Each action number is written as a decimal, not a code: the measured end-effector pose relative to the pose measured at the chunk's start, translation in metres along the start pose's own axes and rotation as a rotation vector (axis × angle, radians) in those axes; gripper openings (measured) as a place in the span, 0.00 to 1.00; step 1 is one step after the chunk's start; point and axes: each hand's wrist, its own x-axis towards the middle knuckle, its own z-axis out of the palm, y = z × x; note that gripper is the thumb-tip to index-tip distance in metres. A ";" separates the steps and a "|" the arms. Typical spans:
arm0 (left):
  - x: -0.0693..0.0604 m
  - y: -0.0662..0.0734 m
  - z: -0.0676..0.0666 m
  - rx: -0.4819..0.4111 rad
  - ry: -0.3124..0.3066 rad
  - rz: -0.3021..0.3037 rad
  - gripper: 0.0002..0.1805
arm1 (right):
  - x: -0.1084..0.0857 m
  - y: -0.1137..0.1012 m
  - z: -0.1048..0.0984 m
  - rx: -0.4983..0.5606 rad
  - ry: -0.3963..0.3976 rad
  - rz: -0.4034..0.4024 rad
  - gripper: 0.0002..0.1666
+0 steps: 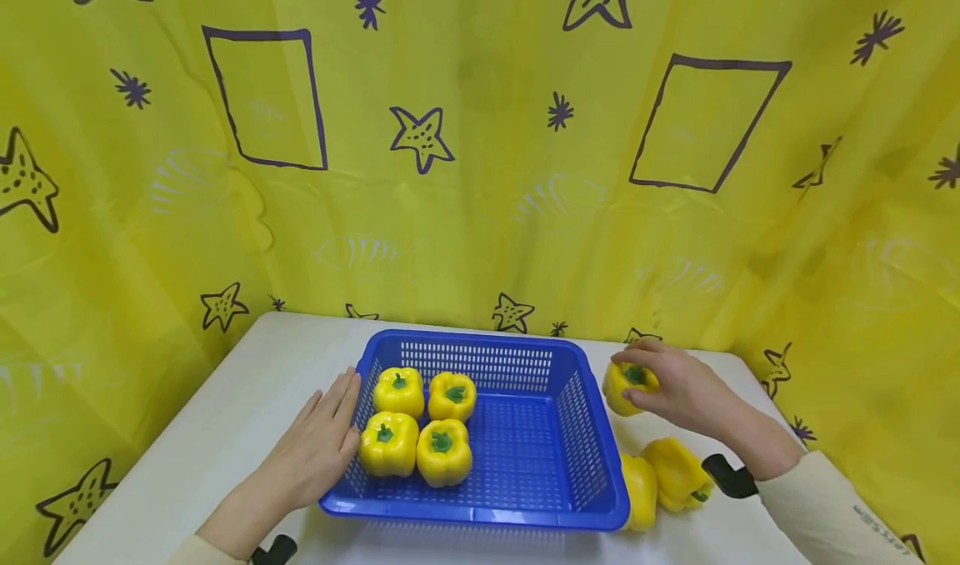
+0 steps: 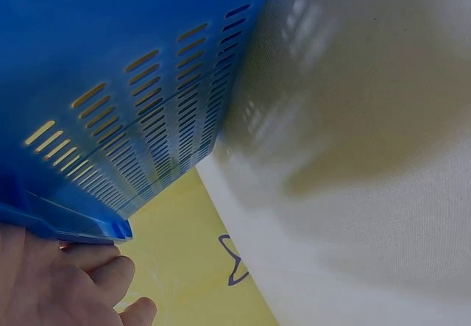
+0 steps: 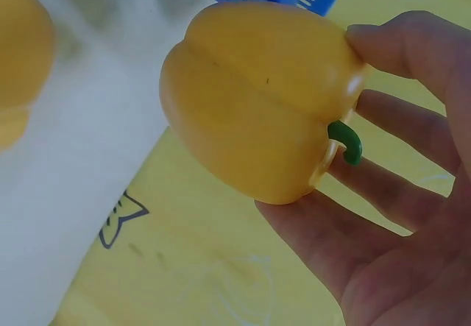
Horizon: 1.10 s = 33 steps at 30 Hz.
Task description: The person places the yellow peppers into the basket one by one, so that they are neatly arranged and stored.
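My right hand [image 1: 686, 388] holds a yellow bell pepper [image 1: 618, 388] with a green stem, just off the right side of the blue basket [image 1: 480, 516]. In the right wrist view the thumb and fingers curl about this pepper [image 3: 250, 105] near its stem end. My left hand [image 1: 321, 442] rests along the basket's left rim with its fingers straight. The left wrist view shows part of that hand [image 2: 59, 285] beneath the rim of the slotted basket wall [image 2: 147, 83]. Several yellow bell peppers [image 1: 388, 444] stand stem up in the basket's left half.
Two more yellow bell peppers lie on the white table to the right of the basket: one [image 1: 639, 494] close against its wall, another [image 1: 677, 475] tipped beside it. A yellow curtain [image 1: 480, 207] with drawn stars hangs behind the table [image 1: 247, 398].
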 end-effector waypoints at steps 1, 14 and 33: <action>0.001 0.000 0.000 0.000 -0.001 -0.001 0.34 | 0.000 0.000 -0.002 -0.005 0.000 -0.002 0.24; 0.003 0.001 -0.001 0.005 -0.018 -0.013 0.34 | 0.002 -0.009 -0.020 -0.011 0.024 -0.071 0.24; 0.001 -0.001 -0.003 -0.004 -0.026 -0.005 0.34 | 0.021 -0.042 -0.016 0.048 0.028 -0.125 0.23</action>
